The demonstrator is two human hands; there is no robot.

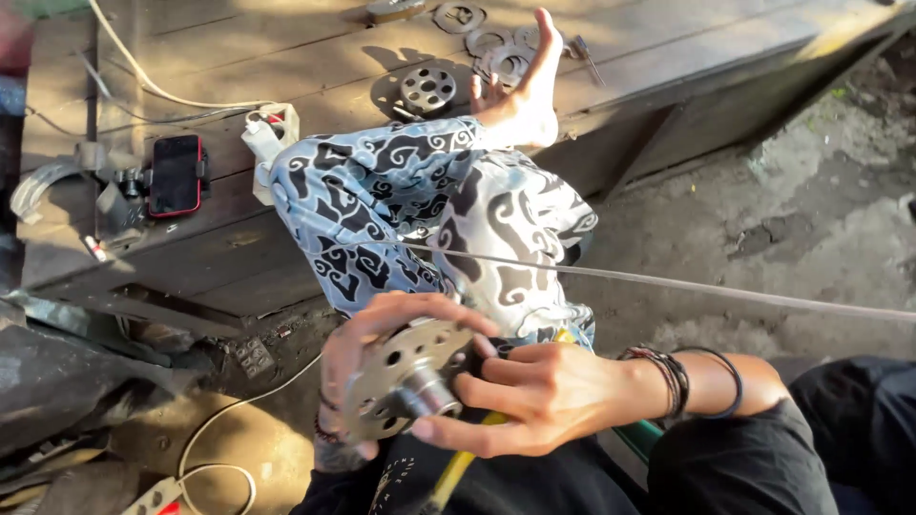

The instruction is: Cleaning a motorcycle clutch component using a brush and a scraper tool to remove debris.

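I hold a round metal disc (pixel 405 377) with several holes and a short cylindrical hub in its middle, low in the centre of the head view. My left hand (pixel 367 329) wraps over the disc's rim from the left and top. My right hand (pixel 534 391), with dark bracelets on the wrist, grips the hub side from the right, fingers pressed around the hub. Both hands sit over my lap, just below my knee in blue-and-white patterned trousers (pixel 429 210).
A wooden platform (pixel 668 48) carries my bare foot (pixel 525 91), another perforated disc (pixel 426 89), several metal rings (pixel 487 40), a red-edged phone (pixel 176 175) and white cables (pixel 162 91). A thin rod (pixel 725 291) crosses to the right. A yellow tube (pixel 456 469) lies under my hands; a power strip (pixel 153 496) is at bottom left.
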